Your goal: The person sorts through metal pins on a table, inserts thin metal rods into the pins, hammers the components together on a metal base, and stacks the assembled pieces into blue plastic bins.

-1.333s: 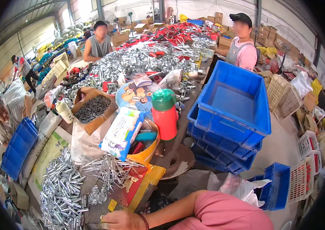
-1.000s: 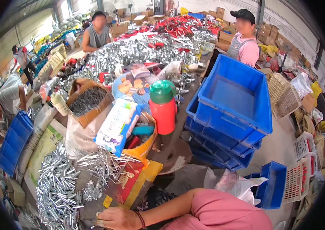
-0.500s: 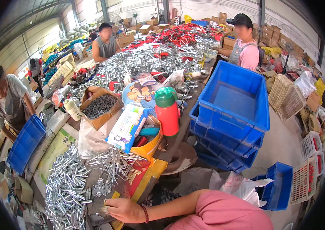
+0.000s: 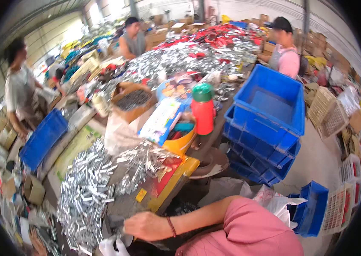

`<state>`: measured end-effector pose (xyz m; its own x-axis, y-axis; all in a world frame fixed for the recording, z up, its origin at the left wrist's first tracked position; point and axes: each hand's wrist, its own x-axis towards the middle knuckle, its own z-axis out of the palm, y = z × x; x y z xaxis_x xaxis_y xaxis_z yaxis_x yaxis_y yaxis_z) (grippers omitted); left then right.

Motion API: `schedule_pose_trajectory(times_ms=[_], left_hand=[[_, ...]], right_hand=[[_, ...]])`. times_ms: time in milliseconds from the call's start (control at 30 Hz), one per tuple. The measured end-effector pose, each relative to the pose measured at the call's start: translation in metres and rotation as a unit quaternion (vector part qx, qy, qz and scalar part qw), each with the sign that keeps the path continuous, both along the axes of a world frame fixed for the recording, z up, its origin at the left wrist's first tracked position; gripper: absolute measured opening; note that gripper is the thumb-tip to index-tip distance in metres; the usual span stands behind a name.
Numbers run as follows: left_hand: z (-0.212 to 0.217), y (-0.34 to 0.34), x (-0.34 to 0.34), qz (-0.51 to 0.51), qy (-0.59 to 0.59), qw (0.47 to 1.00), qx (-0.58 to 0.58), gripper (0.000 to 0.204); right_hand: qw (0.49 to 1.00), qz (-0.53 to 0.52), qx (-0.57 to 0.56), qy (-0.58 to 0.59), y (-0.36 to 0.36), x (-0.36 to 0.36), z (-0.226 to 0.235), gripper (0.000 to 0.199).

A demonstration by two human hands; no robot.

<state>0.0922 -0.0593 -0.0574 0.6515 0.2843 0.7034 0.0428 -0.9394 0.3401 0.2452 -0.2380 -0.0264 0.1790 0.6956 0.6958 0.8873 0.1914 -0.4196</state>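
My right hand (image 4: 146, 226), with a dark beaded bracelet at its wrist, is curled over the near edge of the work table. Its fingertips are blurred and whatever they grip does not show. Just below it, a white-gloved hand (image 4: 114, 247), seemingly my left hand, reaches in at the lower edge; most of it is cut off. Left of both lies a big heap of silver metal tubes (image 4: 86, 187). Behind them is a smaller pile of thin metal pins (image 4: 146, 160). A small yellow piece (image 4: 141, 195) lies on the table near my right hand.
Beyond the piles stand a carton of dark small parts (image 4: 133, 101), a wipes pack (image 4: 160, 120) and a red flask (image 4: 202, 113). Stacked blue crates (image 4: 270, 106) rise at right. A blue bin (image 4: 44, 138) leans at left. Three co-workers stand around a large heap of metal parts (image 4: 176, 64).
The view has swung, so the scene sits further right. The white-gloved hand has come in at the lower edge beside my right hand. The left co-worker stands more upright.
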Motion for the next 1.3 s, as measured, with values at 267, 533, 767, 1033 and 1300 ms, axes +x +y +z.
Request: schedule_pose_trajectory(times_ms=[267, 533, 767, 1033, 1300], left_hand=[[0.066, -0.033, 0.007, 0.016, 0.086, 0.985, -0.15, 0.012], [0.068, -0.033, -0.016, 0.057, 0.119, 0.98, -0.149, 0.013], [0.069, -0.033, -0.018, 0.069, 0.121, 0.978, -0.153, 0.013], [0.065, -0.029, -0.016, 0.053, 0.129, 0.98, -0.139, 0.012], [0.06, -0.031, -0.015, 0.04, 0.111, 0.977, -0.175, 0.014]], right_hand=[[0.994, -0.042, -0.088, -0.051, -0.003, 0.033, 0.034, 0.004], [0.992, 0.0, -0.107, -0.072, 0.015, 0.021, 0.035, 0.002], [0.989, 0.02, -0.119, -0.089, 0.018, 0.018, 0.038, 0.004], [0.99, 0.028, -0.112, -0.082, 0.021, 0.022, 0.032, 0.005], [0.986, 0.048, -0.12, -0.102, 0.025, 0.024, 0.034, 0.005]])
